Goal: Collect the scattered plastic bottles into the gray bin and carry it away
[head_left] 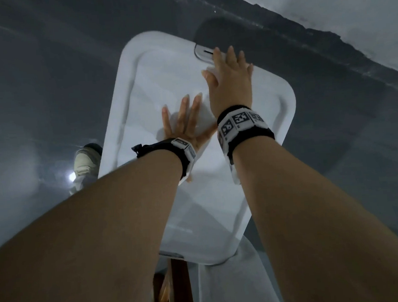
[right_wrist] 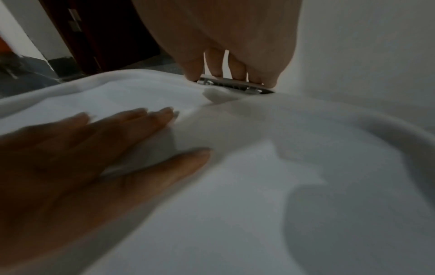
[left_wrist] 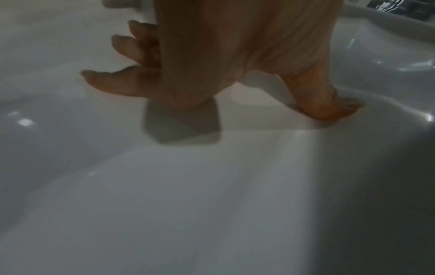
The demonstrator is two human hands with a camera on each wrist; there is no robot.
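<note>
Two hands lie flat on the lid (head_left: 165, 82) of the gray bin (head_left: 120, 123), and no loose bottles show anywhere, so my guess is the collecting is done and the lid is being pressed shut; whether bottles are inside cannot be seen, since the lid covers everything. Carrying the bin away looks like the part left to do.

At the far left, a shoe (head_left: 85, 162) stands on the dark floor (head_left: 35, 79), just beside the bin's left edge. Next comes the left hand (head_left: 183, 124), fingers straight and spread, palm down near the middle of the lid, holding nothing. To its right, the right hand (head_left: 229, 78) is also flat with its fingers apart, reaching farther out; its fingertips (right_wrist: 235, 71) rest on the latch (right_wrist: 231, 85) at the lid's far edge, pressing rather than gripping.

The bin sits on the floor with a raised rim running round the lid. A pale wall (head_left: 348, 10) with a dark base strip passes close behind the far right corner, so room is tight there. Left and right of the bin the floor is open, which should leave space to lift and turn away from the wall.
</note>
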